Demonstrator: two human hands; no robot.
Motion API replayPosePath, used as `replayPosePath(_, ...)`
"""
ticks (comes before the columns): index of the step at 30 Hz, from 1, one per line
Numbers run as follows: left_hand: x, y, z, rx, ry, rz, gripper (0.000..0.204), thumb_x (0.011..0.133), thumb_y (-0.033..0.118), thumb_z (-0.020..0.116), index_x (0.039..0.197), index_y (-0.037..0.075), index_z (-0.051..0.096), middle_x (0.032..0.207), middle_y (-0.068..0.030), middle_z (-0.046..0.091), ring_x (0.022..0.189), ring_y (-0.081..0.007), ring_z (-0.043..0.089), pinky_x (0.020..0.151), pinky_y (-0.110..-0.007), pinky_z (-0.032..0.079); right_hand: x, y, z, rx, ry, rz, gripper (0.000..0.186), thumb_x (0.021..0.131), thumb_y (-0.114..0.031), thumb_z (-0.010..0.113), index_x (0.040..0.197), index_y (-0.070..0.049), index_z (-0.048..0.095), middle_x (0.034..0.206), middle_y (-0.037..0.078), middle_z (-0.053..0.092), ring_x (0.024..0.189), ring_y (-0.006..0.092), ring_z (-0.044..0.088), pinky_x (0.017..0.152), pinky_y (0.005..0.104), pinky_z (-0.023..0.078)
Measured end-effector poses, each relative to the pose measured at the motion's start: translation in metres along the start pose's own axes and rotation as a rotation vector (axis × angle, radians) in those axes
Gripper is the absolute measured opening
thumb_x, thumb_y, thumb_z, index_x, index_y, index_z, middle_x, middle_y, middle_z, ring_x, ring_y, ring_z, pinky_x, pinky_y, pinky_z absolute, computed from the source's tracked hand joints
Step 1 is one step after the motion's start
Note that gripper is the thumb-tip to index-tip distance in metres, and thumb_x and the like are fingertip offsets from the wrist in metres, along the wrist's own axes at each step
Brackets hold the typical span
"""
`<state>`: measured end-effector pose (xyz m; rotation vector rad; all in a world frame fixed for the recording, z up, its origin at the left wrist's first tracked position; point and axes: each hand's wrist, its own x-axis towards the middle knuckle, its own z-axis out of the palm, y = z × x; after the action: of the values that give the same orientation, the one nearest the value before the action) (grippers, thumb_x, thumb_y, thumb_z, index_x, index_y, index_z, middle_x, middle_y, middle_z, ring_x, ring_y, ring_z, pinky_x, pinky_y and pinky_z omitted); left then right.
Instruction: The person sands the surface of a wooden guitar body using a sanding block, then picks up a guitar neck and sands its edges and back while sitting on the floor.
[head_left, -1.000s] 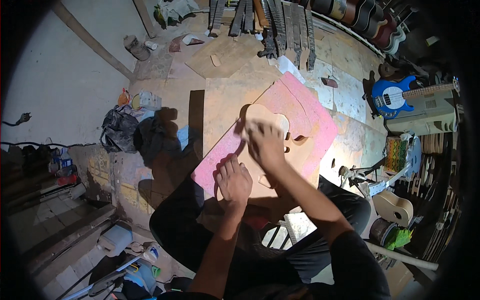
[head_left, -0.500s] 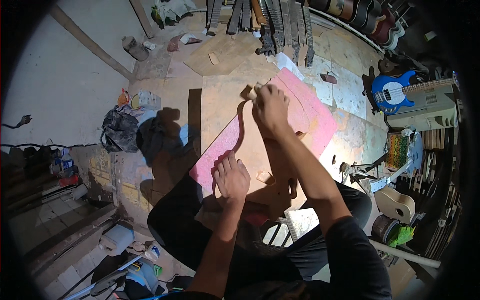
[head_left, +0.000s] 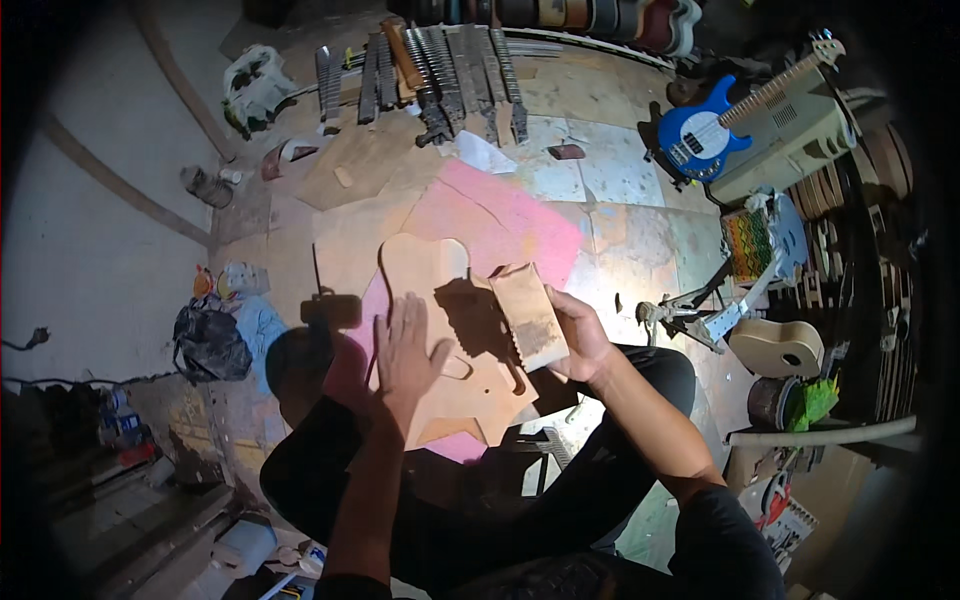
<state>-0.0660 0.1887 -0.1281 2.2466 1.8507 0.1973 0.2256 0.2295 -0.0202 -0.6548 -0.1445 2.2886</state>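
Note:
A pale wooden electric guitar body [head_left: 457,400] with curved horns and cut-out cavities lies on a pink sheet [head_left: 505,215] in front of my crossed legs. My left hand [head_left: 405,350] rests flat on its left side, fingers stretched out and thumb apart. Raised over the right side of the body, my right hand [head_left: 588,345] grips a sanding block [head_left: 530,315] wrapped in tan sandpaper. The block is tilted so its broad face shows, with a dark worn patch near the lower end. Its shadow falls on the guitar body.
Long dark ridged bars [head_left: 440,85] lie in a row at the back. A blue bass guitar [head_left: 690,140] leans at the far right. Nearer are a metal stand [head_left: 690,310] and an acoustic guitar body [head_left: 775,350]. A black plastic bag [head_left: 210,340] sits at left.
My right hand has come back from the far end of the guitar body and turned the sanding block face up. My left hand has flattened, fingers extended. The head view has shifted.

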Motion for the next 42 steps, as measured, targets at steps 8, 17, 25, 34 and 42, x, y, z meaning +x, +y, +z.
replayPosePath(8,0.102,-0.057,0.018,0.121,0.179,-0.059,0.087,0.106,0.053,0.058,0.167,-0.004,0.033,0.175,-0.0257,0.031,0.162,-0.0424,0.030,0.130,-0.061,0.024,-0.012,-0.009,0.023,-0.008,0.166,-0.171,0.054,0.111,-0.041,0.057,0.149,-0.003,0.057,0.138,0.018,0.070,0.122,0.0297,0.071,0.106,0.0451,0.058)
replayPosePath(17,0.087,0.058,0.031,0.014,0.123,0.016,0.094,0.103,0.051,0.064,0.165,-0.011,0.030,0.170,-0.0337,0.034,0.158,-0.0448,0.037,0.128,-0.061,0.029,-0.019,-0.029,-0.002,0.062,0.167,-0.277,0.048,0.112,-0.040,0.054,0.142,-0.004,0.063,0.127,0.014,0.074,0.112,0.0276,0.074,0.099,0.0433,0.060)
replayPosePath(25,0.124,0.017,-0.016,0.182,-0.784,-0.114,0.089,0.103,0.049,0.063,0.171,0.003,0.028,0.174,-0.0300,0.028,0.164,-0.0425,0.025,0.132,-0.055,0.024,-0.024,-0.031,-0.008,0.014,0.216,-0.282,0.036,0.111,-0.037,0.058,0.136,-0.013,0.064,0.122,0.006,0.074,0.109,0.0212,0.073,0.096,0.0396,0.059)
replayPosePath(34,0.040,0.117,0.037,-0.031,0.053,0.120,0.090,0.102,0.059,0.061,0.165,-0.001,0.040,0.172,-0.0281,0.033,0.165,-0.0353,0.025,0.133,-0.056,0.020,-0.030,-0.037,0.000,0.009,0.297,-0.294,0.041,0.110,-0.042,0.058,0.134,-0.010,0.068,0.117,0.007,0.076,0.103,0.0213,0.074,0.090,0.0395,0.061)
replayPosePath(42,0.031,0.071,0.024,-0.159,0.098,-0.077,0.093,0.101,0.057,0.066,0.166,-0.003,0.036,0.178,-0.0212,0.026,0.165,-0.0440,0.017,0.133,-0.058,0.019,-0.026,-0.030,-0.010,0.022,0.235,-0.274,0.043,0.110,-0.042,0.058,0.136,-0.008,0.068,0.121,0.010,0.076,0.105,0.0236,0.074,0.092,0.0408,0.061)
